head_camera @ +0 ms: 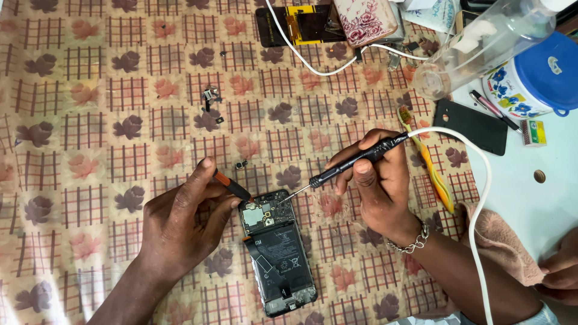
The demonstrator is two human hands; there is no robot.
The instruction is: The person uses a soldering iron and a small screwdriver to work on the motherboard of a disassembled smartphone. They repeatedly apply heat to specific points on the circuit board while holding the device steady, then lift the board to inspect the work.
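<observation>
Over opened phone [277,253], both hands [180,222] pinching tools

Two tool-holding hands over opened phone [276,250]

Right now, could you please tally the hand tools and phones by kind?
Screwdrivers: 2, one in the left hand, one in the right hand
Opened phones: 1
Cased phones: 1
Toothbrushes: 1
Total: 5
</observation>
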